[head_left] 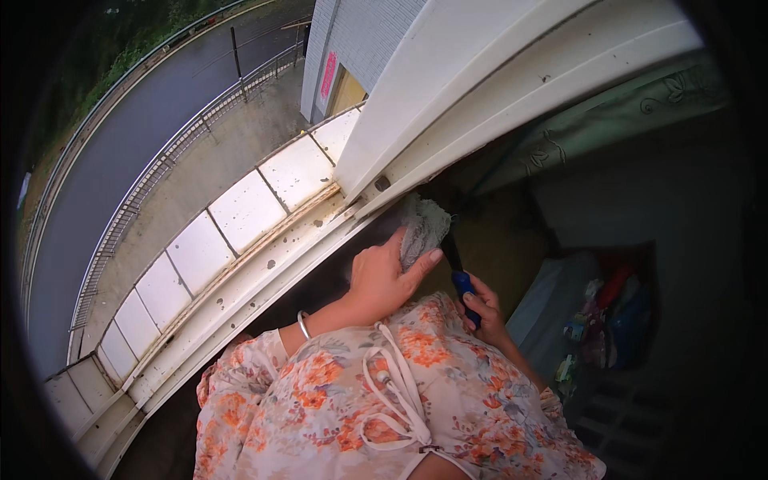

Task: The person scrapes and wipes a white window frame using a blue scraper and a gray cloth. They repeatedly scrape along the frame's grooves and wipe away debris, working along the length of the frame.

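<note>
My left hand [382,276] presses a grey crumpled cloth [422,226] against the lower corner of a white window frame [448,120]. A thin bangle sits on that wrist. My right hand [484,308] is closed around the blue handle [465,292] of a dark narrow tool whose shaft runs up behind the cloth toward the frame corner. The tool's tip is hidden by the cloth. My floral-print top fills the lower middle of the view.
The stained white sill [264,264] runs down to the left, with a tiled ledge [240,212] outside it. Far below lie a railing and a road [120,152]. A green curtain [608,112] hangs at right; bagged items [612,316] sit in the dim room.
</note>
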A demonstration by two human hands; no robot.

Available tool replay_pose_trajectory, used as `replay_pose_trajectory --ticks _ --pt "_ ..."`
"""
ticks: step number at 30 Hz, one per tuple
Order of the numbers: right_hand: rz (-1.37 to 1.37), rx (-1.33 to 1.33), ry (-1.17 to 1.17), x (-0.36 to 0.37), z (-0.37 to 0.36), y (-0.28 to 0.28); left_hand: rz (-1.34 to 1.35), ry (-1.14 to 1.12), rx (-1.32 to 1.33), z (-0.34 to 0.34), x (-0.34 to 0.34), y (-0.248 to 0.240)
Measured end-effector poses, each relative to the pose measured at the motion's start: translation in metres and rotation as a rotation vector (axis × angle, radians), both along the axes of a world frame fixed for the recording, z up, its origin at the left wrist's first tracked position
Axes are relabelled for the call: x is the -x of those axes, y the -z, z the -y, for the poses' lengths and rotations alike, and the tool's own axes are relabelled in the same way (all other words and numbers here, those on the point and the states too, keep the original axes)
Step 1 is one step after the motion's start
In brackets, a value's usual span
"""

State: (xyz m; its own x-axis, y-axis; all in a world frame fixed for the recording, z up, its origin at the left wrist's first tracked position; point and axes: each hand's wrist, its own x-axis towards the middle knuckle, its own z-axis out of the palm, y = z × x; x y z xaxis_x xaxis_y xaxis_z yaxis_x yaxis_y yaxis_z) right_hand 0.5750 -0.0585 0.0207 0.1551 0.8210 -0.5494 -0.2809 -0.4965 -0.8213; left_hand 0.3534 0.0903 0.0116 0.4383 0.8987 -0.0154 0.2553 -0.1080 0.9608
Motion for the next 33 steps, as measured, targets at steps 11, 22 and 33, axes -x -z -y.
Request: replay_pose_trajectory --ticks 11,22,33 --pt "0.212 -0.039 -0.133 -0.039 0.031 0.035 0.306 -0.131 0.135 -0.001 -0.037 0.020" --pt "0.096 -0.287 -0.205 -0.066 0.046 0.098 -0.647 0.352 -0.426 -0.007 -0.056 -0.014" --pt "0.051 -0.500 -0.110 -0.063 0.047 0.172 -0.806 0.840 -0.645 0.018 -0.082 -0.034"
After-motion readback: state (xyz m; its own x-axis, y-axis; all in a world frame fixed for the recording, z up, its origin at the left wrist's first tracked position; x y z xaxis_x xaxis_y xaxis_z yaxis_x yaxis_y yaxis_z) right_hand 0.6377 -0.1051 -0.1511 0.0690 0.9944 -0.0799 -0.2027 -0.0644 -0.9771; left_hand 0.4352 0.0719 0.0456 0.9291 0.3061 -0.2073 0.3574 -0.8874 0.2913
